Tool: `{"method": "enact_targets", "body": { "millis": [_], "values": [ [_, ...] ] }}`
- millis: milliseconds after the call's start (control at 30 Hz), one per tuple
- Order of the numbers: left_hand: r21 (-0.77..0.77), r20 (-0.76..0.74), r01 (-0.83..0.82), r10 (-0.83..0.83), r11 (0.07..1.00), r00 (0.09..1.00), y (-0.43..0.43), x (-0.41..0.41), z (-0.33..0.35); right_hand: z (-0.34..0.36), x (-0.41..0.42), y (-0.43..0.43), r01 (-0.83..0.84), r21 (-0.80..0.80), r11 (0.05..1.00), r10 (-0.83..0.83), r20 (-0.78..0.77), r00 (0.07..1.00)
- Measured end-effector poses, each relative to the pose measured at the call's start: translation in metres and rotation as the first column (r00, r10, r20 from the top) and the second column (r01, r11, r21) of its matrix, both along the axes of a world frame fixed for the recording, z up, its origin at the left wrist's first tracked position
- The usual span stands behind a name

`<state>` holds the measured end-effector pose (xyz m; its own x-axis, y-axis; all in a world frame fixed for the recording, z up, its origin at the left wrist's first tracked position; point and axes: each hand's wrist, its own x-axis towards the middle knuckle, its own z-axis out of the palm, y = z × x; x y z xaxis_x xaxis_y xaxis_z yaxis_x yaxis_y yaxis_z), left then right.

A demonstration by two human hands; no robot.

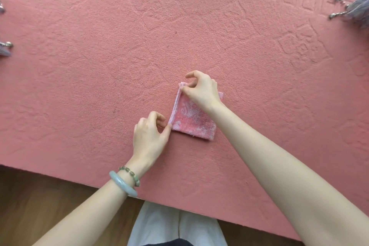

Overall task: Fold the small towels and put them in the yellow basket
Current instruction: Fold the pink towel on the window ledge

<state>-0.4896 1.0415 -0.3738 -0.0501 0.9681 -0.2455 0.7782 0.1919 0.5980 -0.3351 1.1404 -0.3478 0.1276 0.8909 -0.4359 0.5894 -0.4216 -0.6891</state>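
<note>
A single head-worn wide-angle camera is looking steeply down from close above, facing forward toward twelve o'clock. The pink carpet (99, 66) is filling most of the view, its near edge is crossing at six o'clock, and straight lines are bowing near the borders.

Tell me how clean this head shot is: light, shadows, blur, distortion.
Head view: soft, even light with faint shadows under the left hand and right hand; wide-angle bending curves the carpet edge; the towel reads fairly sharp, corners softer; no glare.

Nubby terry towel (194, 121) on embossed matt carpet (99, 66) (pink).
</note>
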Motion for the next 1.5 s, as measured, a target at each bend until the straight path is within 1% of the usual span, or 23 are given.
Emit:
{"method": "enact_targets", "body": {
  "millis": [67,100,133,167,200,233,267,333,367,433,533,633,767,833,900,933,967,1000,1100,1200,1267,1400,1500],
  "values": [
    [0.108,-0.118,0.14,-0.127,0.984,0.985,0.0,-0.003,-0.002,0.003,0.009,-0.012,-0.032,0.064,0.997,0.036,-0.059,0.998],
    [0.167,-0.178,0.232,-0.202,0.958,0.963,0.002,-0.005,-0.002,0.002,0.016,-0.021,-0.086,0.139,0.987,0.087,-0.006,0.996],
    [0.216,-0.23,0.335,-0.286,0.917,0.93,0.005,-0.006,-0.003,-0.001,0.025,-0.033,-0.165,0.23,0.959,0.143,0.111,0.983],
    [0.245,-0.28,0.451,-0.383,0.858,0.88,0.011,-0.007,-0.004,-0.005,0.034,-0.046,-0.268,0.303,0.914,0.19,0.264,0.946],
    [0.242,-0.336,0.565,-0.479,0.789,0.811,0.018,-0.008,-0.008,-0.011,0.043,-0.06,-0.382,0.335,0.861,0.227,0.419,0.879],
    [0.209,-0.396,0.662,-0.557,0.72,0.73,0.025,-0.008,-0.011,-0.017,0.051,-0.073,-0.485,0.326,0.812,0.264,0.537,0.801],
    [0.158,-0.447,0.732,-0.612,0.663,0.652,0.033,-0.008,-0.014,-0.023,0.058,-0.083,-0.565,0.279,0.777,0.313,0.608,0.73],
    [0.049,-0.511,0.8,-0.673,0.597,0.534,0.046,-0.007,-0.02,-0.034,0.069,-0.098,-0.644,0.167,0.747,0.39,0.674,0.627],
    [0.007,-0.528,0.814,-0.689,0.581,0.497,0.051,-0.008,-0.023,-0.038,0.073,-0.101,-0.658,0.122,0.743,0.414,0.689,0.595],
    [-0.042,-0.544,0.824,-0.704,0.566,0.456,0.057,-0.011,-0.028,-0.044,0.078,-0.102,-0.667,0.031,0.745,0.46,0.7,0.547],
    [-0.07,-0.554,0.833,-0.716,0.549,0.425,0.061,-0.017,-0.031,-0.049,0.079,-0.103,-0.658,-0.063,0.751,0.513,0.682,0.521],
    [-0.072,-0.553,0.843,-0.725,0.533,0.411,0.065,-0.02,-0.029,-0.05,0.081,-0.105,-0.639,-0.064,0.767,0.505,0.675,0.539],
    [-0.089,-0.519,0.828,-0.735,0.554,0.436,0.065,-0.021,-0.026,-0.048,0.088,-0.106,-0.638,-0.02,0.77,0.5,0.639,0.584],
    [-0.054,-0.489,0.802,-0.716,0.595,0.499,0.063,-0.017,-0.021,-0.044,0.086,-0.104,-0.563,0.089,0.821,0.419,0.576,0.702],
    [-0.004,-0.413,0.696,-0.635,0.718,0.653,0.057,-0.008,-0.014,-0.036,0.078,-0.1,-0.375,0.229,0.898,0.214,0.517,0.829],
    [0.012,-0.368,0.605,-0.559,0.796,0.743,0.052,-0.002,-0.01,-0.034,0.074,-0.098,-0.271,0.281,0.921,0.095,0.511,0.854],
    [0.011,-0.337,0.512,-0.479,0.859,0.811,0.048,0.004,-0.008,-0.033,0.07,-0.098,-0.188,0.305,0.934,0.004,0.515,0.857],
    [0.0,-0.328,0.438,-0.414,0.899,0.849,0.043,0.01,-0.007,-0.032,0.067,-0.097,-0.132,0.305,0.943,-0.049,0.52,0.853],
    [0.018,-0.354,0.351,-0.323,0.936,0.878,0.035,0.023,-0.011,-0.036,0.058,-0.1,-0.021,0.254,0.967,-0.107,0.479,0.871],
    [0.117,-0.359,0.288,-0.23,0.95,0.905,0.034,0.029,-0.016,-0.036,0.052,-0.098,0.185,0.132,0.974,-0.217,0.294,0.931],
    [0.149,-0.358,0.236,-0.17,0.96,0.918,0.033,0.033,-0.015,-0.034,0.048,-0.095,0.291,0.065,0.955,-0.298,0.176,0.938],
    [0.114,-0.314,0.106,-0.065,0.988,0.947,0.035,0.043,-0.007,-0.024,0.045,-0.09,0.322,0.009,0.947,-0.321,0.101,0.942],
    [0.028,-0.272,0.016,-0.007,0.999,0.962,0.038,0.05,-0.003,-0.019,0.043,-0.088,0.375,-0.017,0.927,-0.375,-0.008,0.927]
  ]
}}
